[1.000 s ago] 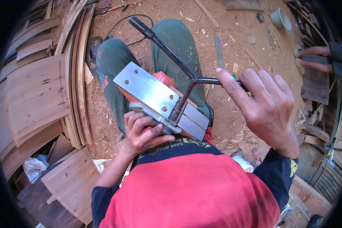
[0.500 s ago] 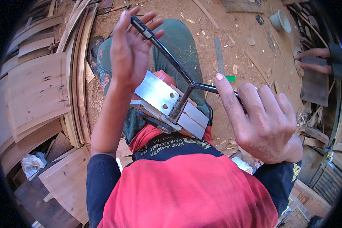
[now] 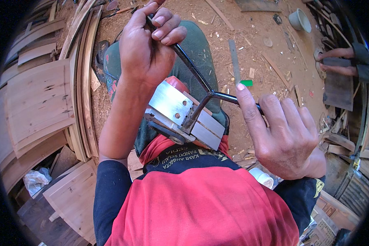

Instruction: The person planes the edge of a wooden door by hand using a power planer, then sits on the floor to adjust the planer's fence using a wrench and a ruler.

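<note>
An electric hand planer (image 3: 168,101) rests sole-up across my lap, its bright metal plate showing two holes. From the slot between its plates rises a black Y-shaped socket wrench (image 3: 191,69); the lower end is in the slot, and what it sits on is hidden. My left hand (image 3: 148,51) has its fingers curled round the far-left arm of the wrench. The other arm, pointing right, runs under my right hand (image 3: 283,137), whose fingers close over it while the index finger stretches along it.
Wooden panels (image 3: 41,102) and long boards (image 3: 85,78) stack up on the left. A steel ruler (image 3: 234,59) and a green piece (image 3: 247,83) lie on the shaving-strewn ground. Far right are a white bucket (image 3: 299,20) and another person's legs (image 3: 336,61).
My left hand, earlier spread with its fingers loose by the wrench arm, is now closed round it. The wrench is turned slightly; my right hand keeps its hold.
</note>
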Motion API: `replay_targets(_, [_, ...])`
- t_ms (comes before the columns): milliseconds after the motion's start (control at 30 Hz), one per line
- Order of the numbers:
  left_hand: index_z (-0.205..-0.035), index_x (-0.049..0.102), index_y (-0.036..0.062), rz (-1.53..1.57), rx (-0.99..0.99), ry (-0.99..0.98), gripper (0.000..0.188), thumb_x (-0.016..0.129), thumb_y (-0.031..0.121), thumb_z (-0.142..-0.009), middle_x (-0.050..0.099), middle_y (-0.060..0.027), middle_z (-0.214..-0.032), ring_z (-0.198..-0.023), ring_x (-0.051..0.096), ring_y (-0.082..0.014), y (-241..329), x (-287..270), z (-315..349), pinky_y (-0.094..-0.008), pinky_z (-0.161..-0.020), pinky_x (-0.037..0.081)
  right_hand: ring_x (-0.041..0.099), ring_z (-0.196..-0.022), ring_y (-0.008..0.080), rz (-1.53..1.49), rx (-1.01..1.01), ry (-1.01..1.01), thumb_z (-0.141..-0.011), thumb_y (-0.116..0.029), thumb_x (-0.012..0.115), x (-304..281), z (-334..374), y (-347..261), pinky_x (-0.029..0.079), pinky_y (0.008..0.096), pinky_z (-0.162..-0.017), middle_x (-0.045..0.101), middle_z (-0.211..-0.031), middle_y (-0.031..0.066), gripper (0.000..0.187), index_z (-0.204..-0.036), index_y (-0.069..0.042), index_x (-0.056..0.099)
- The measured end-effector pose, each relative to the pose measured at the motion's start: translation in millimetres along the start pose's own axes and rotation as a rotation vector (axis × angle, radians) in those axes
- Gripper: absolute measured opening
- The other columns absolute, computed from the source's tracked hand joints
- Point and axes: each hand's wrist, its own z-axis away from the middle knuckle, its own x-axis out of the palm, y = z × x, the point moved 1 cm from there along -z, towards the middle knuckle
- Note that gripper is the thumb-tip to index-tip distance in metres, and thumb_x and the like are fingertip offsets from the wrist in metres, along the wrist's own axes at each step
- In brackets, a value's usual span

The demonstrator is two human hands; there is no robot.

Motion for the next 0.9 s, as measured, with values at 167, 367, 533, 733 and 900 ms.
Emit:
replay_targets(167, [-0.119,0.050,-0.0038,0.074,-0.007,-0.008,0.025,0.033,0.013,-0.110,0.034,0.0029,-0.069,-0.054,0.031,-0.0065,-5.2,8.5,-5.0,-0.0243,-0.049,0.031,0.049,-0.064,0.0129,0.006,0.010,0.014,-0.079,-0.009,0.068,0.5,3.8,-1.5,0.033,0.0302,-0.054,0.049,-0.078,-0.0013,0.047,-0.125,-0.013,0.072])
replay_targets(367, [-0.119,0.051,-0.0038,0.062,-0.008,-0.055,0.025,0.035,0.012,-0.109,0.037,0.0025,-0.069,-0.054,0.034,-0.0070,-4.3,9.8,-0.5,-0.0242,-0.050,0.033,0.052,-0.065,0.0130,-0.013,-0.006,0.027,-0.079,-0.009,0.069,0.3,4.6,1.4,0.035,0.0301,-0.055,0.054,-0.081,-0.0007,0.047,-0.125,-0.014,0.072])
replay_targets(533, [-0.119,0.051,-0.0028,0.058,0.004,-0.074,0.025,0.035,0.013,-0.109,0.037,0.0030,-0.069,-0.054,0.034,-0.0067,-8.4,14.0,0.5,-0.0237,-0.050,0.032,0.055,-0.066,0.0138,-0.073,-0.011,0.002,-0.078,-0.009,0.071,1.6,8.2,6.5,0.037,0.0304,-0.055,0.057,-0.081,0.0009,0.048,-0.125,-0.014,0.072])
replay_targets(733, [-0.119,0.051,-0.0020,0.037,0.009,-0.093,0.024,0.035,0.012,-0.109,0.037,0.0033,-0.069,-0.054,0.034,-0.0065,-9.8,13.5,-1.7,-0.0237,-0.050,0.032,0.056,-0.066,0.0136,-0.076,0.008,-0.017,-0.078,-0.009,0.072,-0.1,7.4,6.4,0.038,0.0304,-0.055,0.059,-0.080,0.0006,0.047,-0.124,-0.014,0.073])
replay_targets(900, [-0.127,0.050,-0.0022,-0.007,0.077,-0.077,0.027,0.037,0.013,-0.109,0.038,0.0021,-0.069,-0.054,0.035,-0.0074,-2.7,13.5,6.8,-0.0244,-0.050,0.033,0.056,-0.065,0.0131,-0.143,-0.006,-0.038,-0.077,-0.009,0.072,-0.8,-0.6,12.5,0.039,0.0302,-0.056,0.059,-0.078,0.0006,0.046,-0.122,-0.014,0.074])
